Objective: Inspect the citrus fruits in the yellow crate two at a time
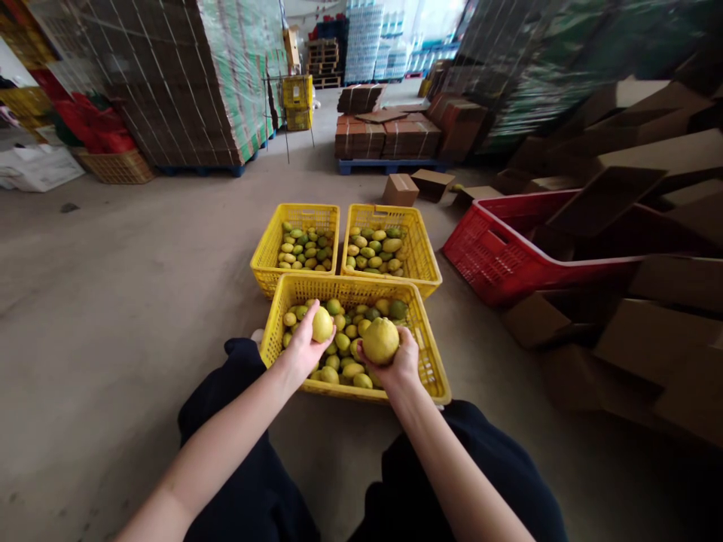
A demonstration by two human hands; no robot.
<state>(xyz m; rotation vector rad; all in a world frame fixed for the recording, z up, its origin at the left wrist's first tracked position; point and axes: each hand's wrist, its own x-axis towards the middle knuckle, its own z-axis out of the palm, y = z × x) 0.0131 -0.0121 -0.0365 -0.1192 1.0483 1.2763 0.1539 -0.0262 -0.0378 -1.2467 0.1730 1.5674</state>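
My left hand (306, 342) is closed around a smaller yellow lemon (321, 325). In my right hand (404, 359) rests a larger, rounder yellow-green citrus fruit (380, 341), with the fingers curled around its lower side. Both hands are held over the near yellow crate (434, 369), side by side and a little apart. Inside that crate lie many yellow and green lemons (353, 370), partly hidden by my hands.
Behind stand two more yellow crates, the left one (265, 252) and the right one (423, 245), both holding yellow and green fruit. To the right are a red crate (480, 252) and piled cardboard boxes (660, 339). Flattened cartons (412, 139) lie on a blue pallet further back.
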